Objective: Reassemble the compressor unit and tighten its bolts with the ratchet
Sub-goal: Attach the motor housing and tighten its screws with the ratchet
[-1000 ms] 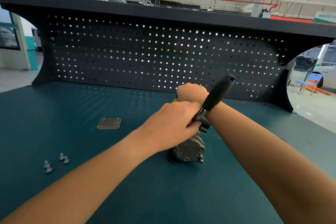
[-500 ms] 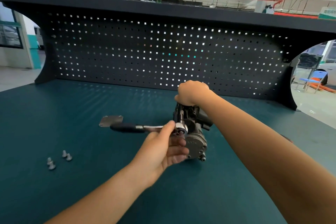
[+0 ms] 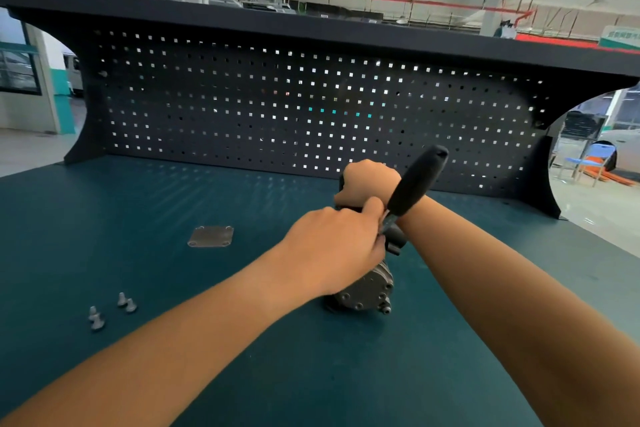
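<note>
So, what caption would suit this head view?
Left hand grips the ratchet on the compressor; right hand holds it.

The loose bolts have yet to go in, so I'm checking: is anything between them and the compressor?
Nothing lies on the bench between the bolts and the compressor. Only the left hand, gripping the ratchet on it, has its forearm crossing above that stretch.

On the table [image 3: 138, 204] sits the compressor unit [image 3: 365, 289], ratchet [image 3: 415, 180] atop it — plate [image 3: 210, 236] to its left, bolts [image 3: 110, 310] nearer, further left; pegboard [image 3: 242, 97] behind.
</note>
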`<state>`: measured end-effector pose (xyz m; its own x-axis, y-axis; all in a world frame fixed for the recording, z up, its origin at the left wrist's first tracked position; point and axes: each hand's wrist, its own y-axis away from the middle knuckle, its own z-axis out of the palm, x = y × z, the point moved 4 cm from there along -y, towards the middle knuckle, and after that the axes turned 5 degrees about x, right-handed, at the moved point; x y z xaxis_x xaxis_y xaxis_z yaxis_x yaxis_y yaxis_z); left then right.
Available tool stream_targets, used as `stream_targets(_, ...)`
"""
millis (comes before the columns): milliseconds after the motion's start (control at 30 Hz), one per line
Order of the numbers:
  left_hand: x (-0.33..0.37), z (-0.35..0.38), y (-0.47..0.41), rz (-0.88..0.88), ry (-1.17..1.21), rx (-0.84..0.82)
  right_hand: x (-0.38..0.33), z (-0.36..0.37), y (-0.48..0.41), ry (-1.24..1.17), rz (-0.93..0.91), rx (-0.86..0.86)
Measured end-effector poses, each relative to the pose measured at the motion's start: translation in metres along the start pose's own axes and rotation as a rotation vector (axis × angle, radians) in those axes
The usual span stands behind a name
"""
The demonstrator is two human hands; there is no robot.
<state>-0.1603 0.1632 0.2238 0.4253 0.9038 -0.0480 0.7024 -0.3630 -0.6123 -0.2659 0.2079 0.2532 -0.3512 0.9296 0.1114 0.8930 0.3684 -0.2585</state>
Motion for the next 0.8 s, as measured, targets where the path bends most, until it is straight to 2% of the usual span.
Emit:
stream_targets(67,-0.006,0.005,0.003,-0.048,0.113,0.01,0.005,0.003,-0.003,0.004,0.022,-0.014)
stream_targets(133,-0.014,0.014,0.014,-0.182,0.346,0.016,0.008,0.004,-0.006,-0.025,0.035,-0.014)
stream_targets(167,-0.018,0.02,0.022,-0.29,0.545,0.022,0.007,0.005,-0.006,-0.024,0.031,-0.018)
stream_targets(233,-0.022,0.037,0.042,-0.619,1.078,0.009,0.005,0.005,-0.005,0.022,0.022,-0.034)
stream_targets(300,-0.017,0.051,0.06,-0.934,1.548,-0.113,0.003,0.005,-0.006,0.061,0.013,-0.046)
stream_targets(367,-0.009,0.054,0.068,-1.091,1.892,-0.199,0.001,0.006,-0.007,0.082,0.006,-0.045)
stream_targets(400,-0.006,0.052,0.068,-1.134,1.991,-0.208,0.0,0.006,-0.008,0.086,0.004,-0.042)
stream_targets(500,-0.003,0.05,0.06,-1.195,2.008,-0.115,-0.001,0.006,-0.008,0.077,-0.003,-0.031)
stream_targets(633,-0.002,0.05,0.052,-1.129,1.787,0.015,0.004,0.006,-0.007,0.054,0.01,-0.045)
stream_targets(733,-0.014,0.045,0.05,-0.956,1.482,0.088,0.005,0.005,-0.005,0.036,0.021,-0.055)
stream_targets(800,-0.021,0.035,0.046,-0.756,1.126,0.092,0.005,0.004,-0.005,0.021,0.028,-0.049)
